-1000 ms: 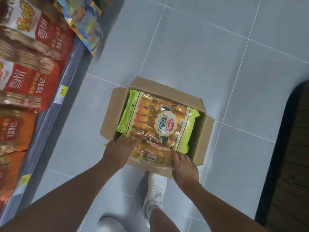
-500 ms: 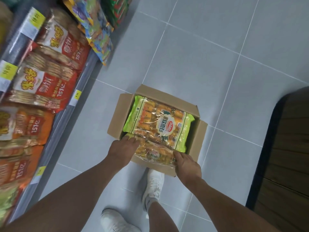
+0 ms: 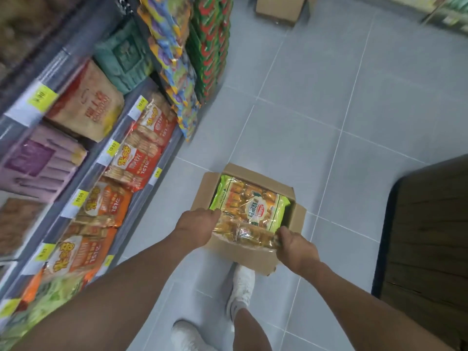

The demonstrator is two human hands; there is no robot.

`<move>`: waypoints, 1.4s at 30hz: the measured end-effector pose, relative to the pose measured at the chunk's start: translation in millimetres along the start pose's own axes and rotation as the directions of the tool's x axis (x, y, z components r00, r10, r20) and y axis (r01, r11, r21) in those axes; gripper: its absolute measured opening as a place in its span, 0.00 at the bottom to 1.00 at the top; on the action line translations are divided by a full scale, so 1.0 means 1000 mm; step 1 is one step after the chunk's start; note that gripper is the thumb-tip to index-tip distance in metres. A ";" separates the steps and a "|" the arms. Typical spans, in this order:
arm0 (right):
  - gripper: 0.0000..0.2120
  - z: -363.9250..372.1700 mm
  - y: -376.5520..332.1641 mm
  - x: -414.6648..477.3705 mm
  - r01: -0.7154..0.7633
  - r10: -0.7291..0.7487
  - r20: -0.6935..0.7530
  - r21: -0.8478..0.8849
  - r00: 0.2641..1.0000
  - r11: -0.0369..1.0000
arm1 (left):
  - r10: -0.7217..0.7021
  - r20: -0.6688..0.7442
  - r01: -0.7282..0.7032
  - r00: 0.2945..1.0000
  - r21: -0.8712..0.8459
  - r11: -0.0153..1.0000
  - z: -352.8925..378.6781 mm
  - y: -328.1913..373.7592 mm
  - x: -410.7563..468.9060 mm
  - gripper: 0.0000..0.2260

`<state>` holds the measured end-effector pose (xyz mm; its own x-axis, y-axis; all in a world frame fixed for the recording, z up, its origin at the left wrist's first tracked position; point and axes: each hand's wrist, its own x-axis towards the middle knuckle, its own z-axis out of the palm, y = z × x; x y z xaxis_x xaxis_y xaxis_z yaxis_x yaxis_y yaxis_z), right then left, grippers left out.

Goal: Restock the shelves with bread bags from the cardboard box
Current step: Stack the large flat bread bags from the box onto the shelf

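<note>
Orange and red snack packs (image 3: 141, 148) fill the shelves (image 3: 83, 158) along the left of the frame, with yellow price tags on the rails. At lower centre the left hand (image 3: 196, 229) is curled round the left end of a clear bread bag (image 3: 247, 235). Further right, the right hand (image 3: 296, 247) pinches the bag's right end between thumb and fingers, so both hands are clamped on it. The bag spans the gap between them and lies across the near wall of the cardboard box (image 3: 243, 257), which sits open on the grey tiled floor (image 3: 329, 97) just beyond a white shoe (image 3: 243, 282). Behind the held bag a green-edged bread bag (image 3: 250, 201) lies flat inside the box. A second carton (image 3: 278, 8) stands at the top of the frame, and a dark wooden unit (image 3: 430, 236) occupies the right edge.

Change: half a second earlier both hands were low on the same bag at the box's near edge, with the bag inside the walls. Now the bag has come up over the near wall, and the view takes in far more of the shelving. This is read as the lift-out step under way, with the person straightening toward the shelves. At least one further bag remains in the box, so restocking appears unfinished. The thin film is likely to sag between the two grips.
</note>
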<state>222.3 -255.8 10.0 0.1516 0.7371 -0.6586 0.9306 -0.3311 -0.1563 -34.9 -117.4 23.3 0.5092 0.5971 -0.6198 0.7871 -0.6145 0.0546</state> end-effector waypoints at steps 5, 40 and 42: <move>0.21 -0.087 -0.023 -0.042 0.083 -0.080 -0.038 0.072 0.996 0.994 | 0.040 -0.075 -0.045 0.996 -0.063 0.997 -0.080 -0.029 -0.080 0.18; 0.27 -0.461 -0.358 -0.449 0.884 -0.626 -0.669 0.104 0.401 0.456 | -0.485 -0.727 -0.173 0.486 -0.624 0.762 -0.292 -0.185 -0.656 0.28; 0.27 -0.462 -0.375 -0.460 0.910 -0.613 -0.709 0.099 0.349 0.403 | -0.515 -0.725 -0.220 0.458 -0.654 0.724 -0.279 -0.191 -0.663 0.27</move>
<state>-42.6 -198.5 712.0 -0.2813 0.8778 0.3877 0.4801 0.4785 -0.7352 -425.6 -252.2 642.8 0.0800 0.9635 0.2555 0.6857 -0.2393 0.6875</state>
